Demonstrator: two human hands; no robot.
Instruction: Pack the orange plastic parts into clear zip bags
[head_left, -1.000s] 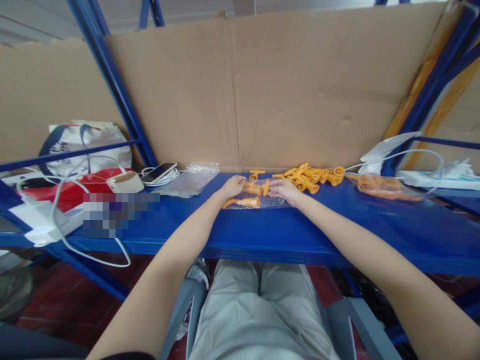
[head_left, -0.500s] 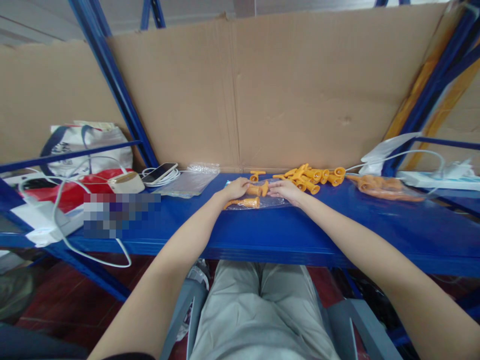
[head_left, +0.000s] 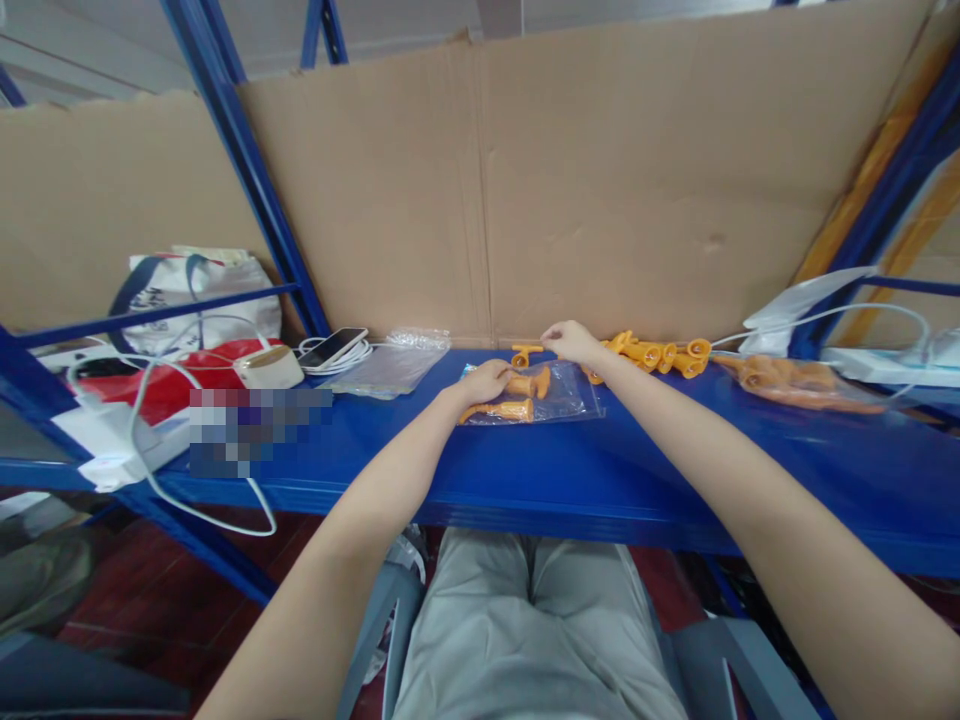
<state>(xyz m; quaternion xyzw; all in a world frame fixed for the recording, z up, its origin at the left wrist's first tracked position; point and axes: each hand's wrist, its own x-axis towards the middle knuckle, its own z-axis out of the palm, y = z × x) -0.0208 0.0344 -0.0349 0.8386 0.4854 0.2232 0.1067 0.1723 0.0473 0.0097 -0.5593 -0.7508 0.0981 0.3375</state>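
My left hand [head_left: 487, 381] is closed on the left part of a clear plastic bag [head_left: 574, 396] lying on the blue shelf. Several orange plastic pieces with flared, horn-like ends [head_left: 511, 410] are in or on the bag, partly under my left fingers. My right hand [head_left: 574, 342] reaches over the back of the shelf, fingers bent and slightly apart, with nothing visible in them. Its fingertips are close beside a single orange piece [head_left: 522, 358]; contact is unclear. Just right of that hand lies a pile of similar orange pieces [head_left: 660, 354], partly hidden by my wrist.
A filled bag of orange pieces [head_left: 795, 378] lies at right. Flat clear bags [head_left: 397, 366], a phone [head_left: 336, 348] on a coiled cable and a power strip [head_left: 142, 445] stand left. A cardboard panel [head_left: 600, 190] closes the back; a blue post [head_left: 259, 170] rises at left.
My right hand has left the bag's right end and moved back and up toward the loose orange pieces. The left hand stays on the bag. The view has shifted slightly.
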